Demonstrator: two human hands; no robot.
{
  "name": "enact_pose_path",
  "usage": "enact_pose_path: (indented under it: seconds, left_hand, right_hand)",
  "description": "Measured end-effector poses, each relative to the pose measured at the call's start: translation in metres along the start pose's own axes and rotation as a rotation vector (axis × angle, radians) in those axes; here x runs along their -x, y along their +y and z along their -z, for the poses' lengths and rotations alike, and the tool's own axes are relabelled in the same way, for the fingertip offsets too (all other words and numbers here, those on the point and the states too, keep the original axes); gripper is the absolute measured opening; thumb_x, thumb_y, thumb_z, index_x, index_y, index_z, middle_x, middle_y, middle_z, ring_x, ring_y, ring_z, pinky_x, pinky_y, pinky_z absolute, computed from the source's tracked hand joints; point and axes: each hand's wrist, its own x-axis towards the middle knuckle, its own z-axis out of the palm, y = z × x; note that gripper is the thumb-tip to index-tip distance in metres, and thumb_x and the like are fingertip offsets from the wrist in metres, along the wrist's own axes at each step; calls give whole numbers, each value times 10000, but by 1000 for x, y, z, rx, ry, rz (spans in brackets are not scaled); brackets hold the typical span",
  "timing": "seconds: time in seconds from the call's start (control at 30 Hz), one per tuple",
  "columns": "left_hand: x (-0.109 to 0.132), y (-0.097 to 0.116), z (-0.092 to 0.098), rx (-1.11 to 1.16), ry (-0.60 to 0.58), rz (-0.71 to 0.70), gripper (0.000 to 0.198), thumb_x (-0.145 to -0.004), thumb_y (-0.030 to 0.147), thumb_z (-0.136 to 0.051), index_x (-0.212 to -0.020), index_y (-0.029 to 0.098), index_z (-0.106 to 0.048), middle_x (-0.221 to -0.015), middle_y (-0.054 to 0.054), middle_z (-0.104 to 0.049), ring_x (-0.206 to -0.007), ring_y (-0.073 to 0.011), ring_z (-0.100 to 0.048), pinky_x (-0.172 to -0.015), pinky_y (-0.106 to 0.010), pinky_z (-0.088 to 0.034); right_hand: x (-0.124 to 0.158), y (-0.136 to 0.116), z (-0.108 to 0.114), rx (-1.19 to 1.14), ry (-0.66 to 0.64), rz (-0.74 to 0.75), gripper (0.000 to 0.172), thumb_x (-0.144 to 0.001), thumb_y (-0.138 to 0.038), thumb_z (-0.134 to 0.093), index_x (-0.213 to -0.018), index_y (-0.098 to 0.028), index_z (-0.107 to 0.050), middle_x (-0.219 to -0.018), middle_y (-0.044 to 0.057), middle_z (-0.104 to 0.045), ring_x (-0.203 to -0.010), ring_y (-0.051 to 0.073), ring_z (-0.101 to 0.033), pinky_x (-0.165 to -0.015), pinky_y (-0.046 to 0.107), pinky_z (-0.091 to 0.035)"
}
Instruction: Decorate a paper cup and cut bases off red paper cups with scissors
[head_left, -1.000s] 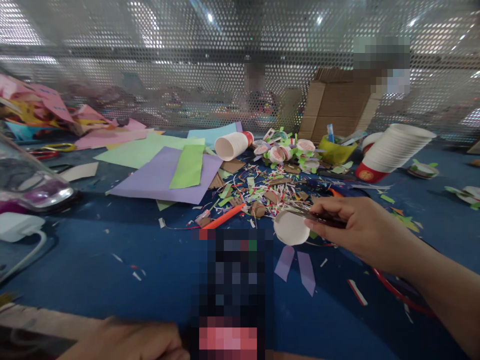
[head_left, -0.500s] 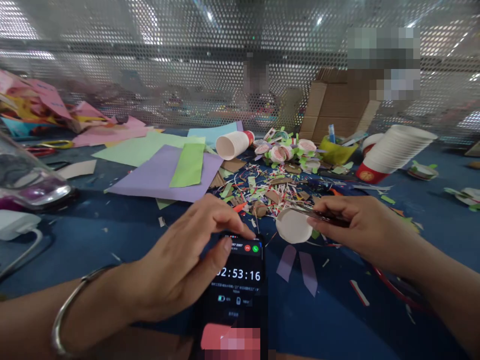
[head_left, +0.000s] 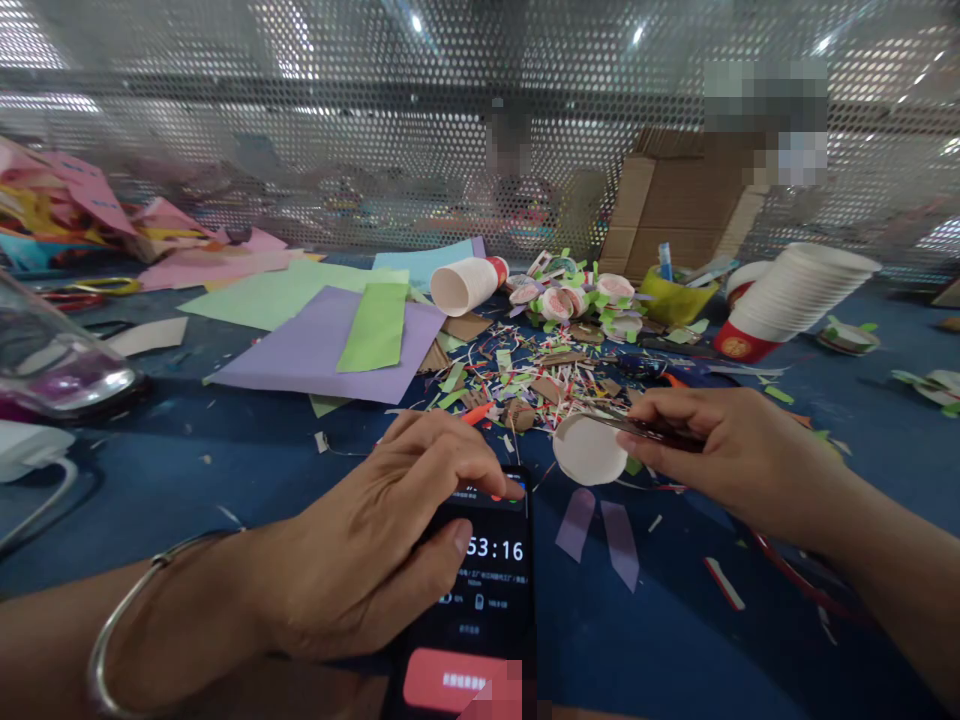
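Note:
A black phone (head_left: 495, 580) lies on the blue table in front of me, its screen lit with a timer and a call banner. My left hand (head_left: 390, 530) is over it, fingers apart and holding nothing, the index fingertip at the top right of the screen. My right hand (head_left: 727, 440) pinches a thin dark metallic tool, perhaps scissors, whose tip reaches over a round white paper disc (head_left: 589, 450). Two purple paper strips (head_left: 619, 545) lie just below the disc. Behind it spreads a heap of paper scraps (head_left: 555, 375).
Purple (head_left: 322, 345) and green sheets lie at the left. A paper cup (head_left: 463, 288) rests on its side at the back. Stacked cups (head_left: 795, 300) lean at the right, near a yellow holder (head_left: 675, 300). A cardboard box (head_left: 675, 210) stands behind, before a perforated metal screen.
My left hand has moved slightly down and right, its index finger now over the call buttons and its thumb covering part of the timer. My right hand has barely moved.

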Motion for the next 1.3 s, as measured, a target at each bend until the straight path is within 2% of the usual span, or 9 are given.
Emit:
enact_pose_path:
  seconds: [0.13,0.27,0.37,0.5,0.73,0.93,1.03,1.2,1.3]
  left_hand:
    - [-1,1,1,-36,-64,14,454,-844,50,-492,-1266,215,-524,-1213,-36,-619,-1172,-218,-523,-999,-415,-418]
    - [-1,0,-1,-32,-46,43,414,-855,71,-480,-1239,217,-535,-1208,-32,-619,-1161,-214,-530,-991,-409,-424]
    - [0,-1,0,-50,-43,7,416,-845,66,-501,-1235,210,-516,-1224,-37,-626,-1192,-215,-514,-1025,-403,-418]
    - [2,-4,4,-90,13,-69,445,-835,40,-526,-1250,192,-477,-1269,-58,-635,-1244,-222,-482,-1075,-406,-405]
    - [5,-7,7,-61,123,-43,437,-858,22,-498,-1246,224,-485,-1143,-48,-677,-1156,-221,-538,-993,-397,-465]
    - [6,-7,8,-63,47,-12,426,-848,26,-510,-1222,228,-499,-1133,-46,-666,-1152,-219,-535,-1010,-401,-452]
    - [5,-6,6,-55,36,-25,412,-848,22,-503,-1212,216,-512,-1141,-49,-666,-1137,-215,-535,-1007,-399,-442]
    - [3,-4,3,-34,5,38,340,-874,64,-478,-1164,227,-544,-1126,-53,-652,-1087,-218,-547,-957,-392,-457]
    - [4,-5,5,-46,3,26,384,-870,65,-490,-1209,243,-519,-1157,-55,-656,-1128,-232,-546,-981,-408,-459]
  right_hand:
    - [-1,1,-1,-9,6,-12,288,-887,-475,-641,-817,-198,-679,-694,-1,-603,-635,151,-497,-563,264,-380]
    - [-1,0,-1,-3,5,-6,294,-905,-467,-614,-808,-196,-673,-691,1,-602,-635,151,-499,-569,266,-383]
    - [0,-1,0,-4,5,-1,278,-893,-455,-630,-791,-199,-666,-665,-10,-583,-618,143,-486,-556,258,-375]
    - [0,-2,1,5,2,4,274,-899,-450,-626,-796,-200,-674,-663,-9,-596,-612,143,-495,-554,257,-379]
    - [2,-2,1,0,13,1,291,-886,-476,-650,-790,-203,-679,-668,-1,-599,-613,151,-495,-552,266,-377]
    - [1,-3,0,-11,11,-2,284,-883,-477,-660,-789,-209,-675,-669,-5,-593,-616,155,-495,-550,269,-376]
    - [0,-3,0,-6,8,6,279,-884,-469,-656,-792,-206,-678,-671,-7,-596,-616,152,-498,-552,265,-382]
    - [0,-3,1,1,14,2,269,-874,-462,-670,-804,-203,-694,-682,-1,-613,-625,157,-513,-558,267,-388]
    - [0,-3,0,-6,18,3,272,-873,-467,-675,-811,-204,-698,-686,1,-613,-624,157,-513,-556,270,-386]
